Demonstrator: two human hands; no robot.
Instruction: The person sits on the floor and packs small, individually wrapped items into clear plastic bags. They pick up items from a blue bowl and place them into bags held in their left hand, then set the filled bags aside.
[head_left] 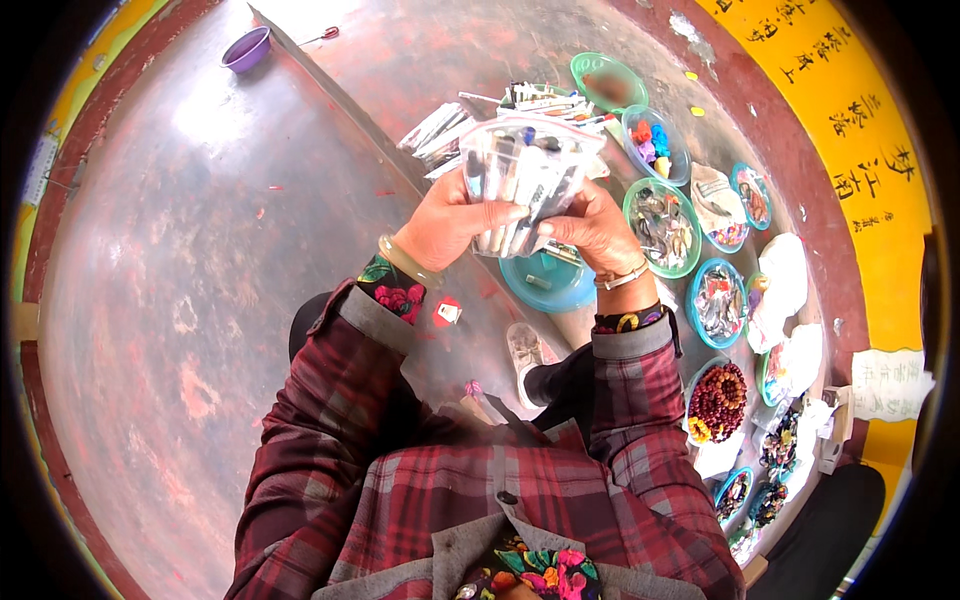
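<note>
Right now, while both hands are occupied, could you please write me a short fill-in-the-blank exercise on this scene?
1. The left hand and the right hand grip a soft, see-through plastic ____.
2. The bowl at the picture's upper left is ____ in colour.
3. Between left and right, the dark red beads lie on the picture's ____ side.

Missing words: bag; purple; right.

The grey floor (150, 300) (red-flecked) shines — yellow wall (893, 300) at right.
</note>
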